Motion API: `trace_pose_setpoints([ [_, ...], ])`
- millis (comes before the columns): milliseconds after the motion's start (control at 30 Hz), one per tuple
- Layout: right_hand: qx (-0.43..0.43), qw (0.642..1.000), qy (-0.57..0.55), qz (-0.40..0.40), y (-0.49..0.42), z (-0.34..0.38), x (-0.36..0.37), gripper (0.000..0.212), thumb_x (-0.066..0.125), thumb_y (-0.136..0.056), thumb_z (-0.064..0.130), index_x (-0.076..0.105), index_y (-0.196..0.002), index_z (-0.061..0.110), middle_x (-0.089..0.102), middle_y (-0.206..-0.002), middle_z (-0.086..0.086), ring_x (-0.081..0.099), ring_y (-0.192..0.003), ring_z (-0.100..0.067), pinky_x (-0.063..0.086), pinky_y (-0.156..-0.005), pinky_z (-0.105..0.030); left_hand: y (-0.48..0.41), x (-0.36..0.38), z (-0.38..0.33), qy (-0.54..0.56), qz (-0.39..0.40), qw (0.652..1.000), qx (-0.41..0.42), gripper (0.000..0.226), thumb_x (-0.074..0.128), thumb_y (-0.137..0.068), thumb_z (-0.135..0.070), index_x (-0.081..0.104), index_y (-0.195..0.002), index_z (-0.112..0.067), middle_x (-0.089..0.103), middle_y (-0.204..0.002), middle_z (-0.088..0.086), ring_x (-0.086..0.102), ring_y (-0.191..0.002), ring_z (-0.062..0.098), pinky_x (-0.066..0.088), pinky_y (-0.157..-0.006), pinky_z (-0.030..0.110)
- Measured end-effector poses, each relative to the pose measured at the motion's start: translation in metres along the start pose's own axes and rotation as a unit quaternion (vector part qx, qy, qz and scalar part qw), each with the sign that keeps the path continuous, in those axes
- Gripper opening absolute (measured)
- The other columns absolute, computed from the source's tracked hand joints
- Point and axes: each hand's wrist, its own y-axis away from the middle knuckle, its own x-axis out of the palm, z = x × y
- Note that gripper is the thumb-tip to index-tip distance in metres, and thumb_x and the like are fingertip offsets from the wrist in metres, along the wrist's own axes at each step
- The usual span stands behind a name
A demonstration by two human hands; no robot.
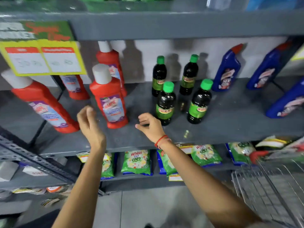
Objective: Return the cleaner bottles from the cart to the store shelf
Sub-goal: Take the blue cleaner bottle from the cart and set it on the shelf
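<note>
A red cleaner bottle [109, 99] with a white cap stands upright near the front of the grey shelf [222, 125]. My left hand [89, 122] is just left of it, empty, fingers loosely curled and apart. My right hand [148, 125] hovers just right of it, also empty, with a red thread on the wrist. More red bottles [44, 104] stand to the left and behind. Several dark bottles with green caps [166, 104] stand right of my right hand. Blue cleaner bottles [227, 69] lean at the far right.
A wire cart [271, 186] is at the lower right. A yellow price sign [44, 58] hangs from the shelf above at the left. Green detergent packets [136, 162] fill the lower shelf. A perforated steel upright [32, 160] crosses the lower left.
</note>
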Motion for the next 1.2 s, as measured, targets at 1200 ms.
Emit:
trace_pose_setpoints([
  [1200, 0.747, 0.482, -0.196, -0.414, 0.495, -0.408, -0.310, 0.046, 0.058, -0.084, 0.030, 0.054, -0.117, -0.002, 0.059, -0.123, -0.025, 0.055, -0.112, -0.038, 0.045, -0.092, -0.040, 0.638, 0.299, 0.236, -0.406, 0.902, 0.134, 0.061, 0.027, 0.059, -0.085, -0.017, 0.056, -0.109, -0.006, 0.061, -0.117, 0.017, 0.058, -0.106, 0.031, 0.046, -0.096, 0.046],
])
